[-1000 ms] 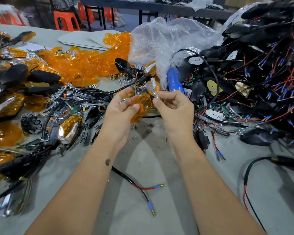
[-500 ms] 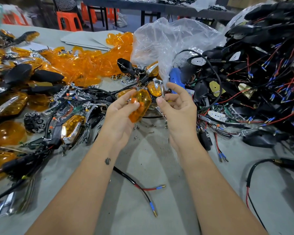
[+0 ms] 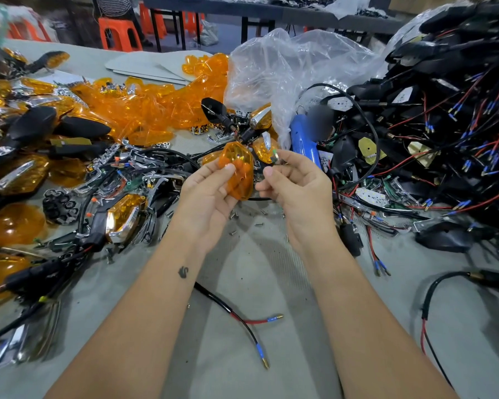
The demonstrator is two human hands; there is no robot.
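Amber lens (image 3: 241, 182), pinched in left hand (image 3: 208, 197), long axis roughly upright

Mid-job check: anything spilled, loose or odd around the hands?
The left hand grips the orange lens; the right hand pinches a small part. Just below them, small screws lie scattered loose on the table, easy to lose. A cable with red and black leads lies alone between the forearms.

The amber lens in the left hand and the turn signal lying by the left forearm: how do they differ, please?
The amber lens is a bare cover, held up by the left hand; the turn signal lies on the table, assembled with chrome trim and a black stem. Both have amber plastic.
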